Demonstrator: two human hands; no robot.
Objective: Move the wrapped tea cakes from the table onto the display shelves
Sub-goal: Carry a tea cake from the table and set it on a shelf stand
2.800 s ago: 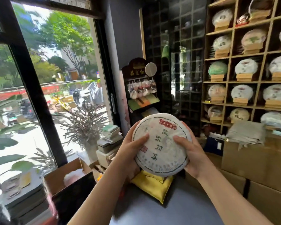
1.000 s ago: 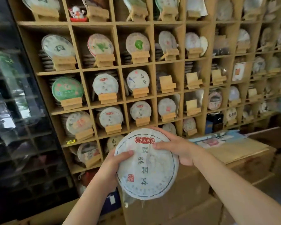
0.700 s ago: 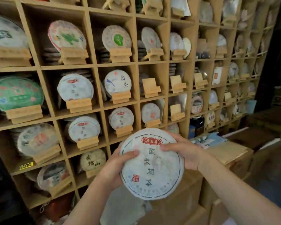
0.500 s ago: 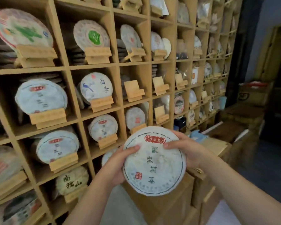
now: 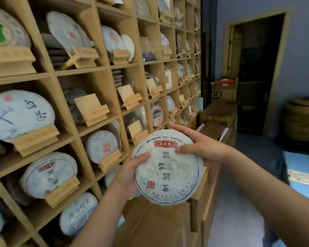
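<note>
Wrapped tea cake [image 5: 168, 168], a round paper-covered disc with a red label and dark characters, is held upright in front of the display shelves [image 5: 100, 68], not yet set down. Over the last few seconds the view has swung from the window side of the room to close along the shelving, so the carry looks nearly done and placing is the likely next step. The left hand [image 5: 130, 173] clamps the cake's lower left edge, thumb on its face; the right hand [image 5: 202, 150] clasps the upper right rim, thumb lying across the paper. Just left, an empty wooden stand [image 5: 137, 132] sits in a cubby; another empty stand [image 5: 91, 109] waits farther left. Cardboard boxes [image 5: 159, 225] lie below.
</note>
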